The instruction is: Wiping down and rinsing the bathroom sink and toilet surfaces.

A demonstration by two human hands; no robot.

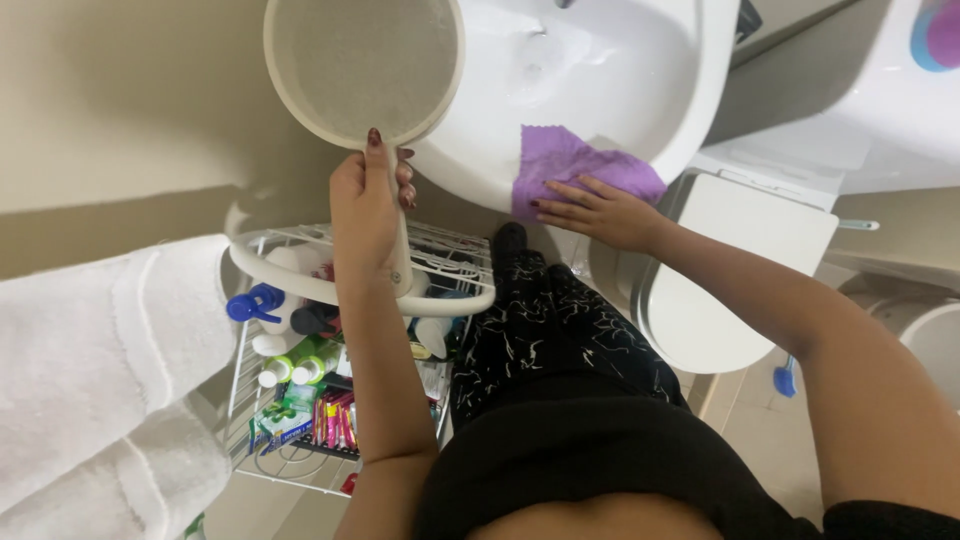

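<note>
the left hand (368, 205) is clamped round the handle of a round mirror (362, 70), fingers curled, thumb lying up along the handle. the mirror's long axis runs near to far: the handle sits low in the fist and the disc stands at the far end, rising over the left rim of the sink (600, 70). the disc has a thick cream rim and a dull grey-beige face that is turned toward the camera; it shows no clear reflection. the handle is cream too, and its near end pokes out below the palm.

the right hand (600, 212) lies flat and open, fingers spread and pressed on a purple cloth (570, 165). the cloth is draped over the near edge of the sink, part inside the bowl and part hanging over the outer wall, with a ragged far edge. the two hands are well apart, the mirror to the left and the cloth to the right.

below the left hand stands a white wire rack (290, 300) with bottles and packets on its shelves, among them a blue spray head (252, 302). a white towel (100, 370) hangs at the near left. right of the sink is a toilet (720, 270) with its lid shut, and a blue brush (785, 378) sits on the floor beside it.
</note>
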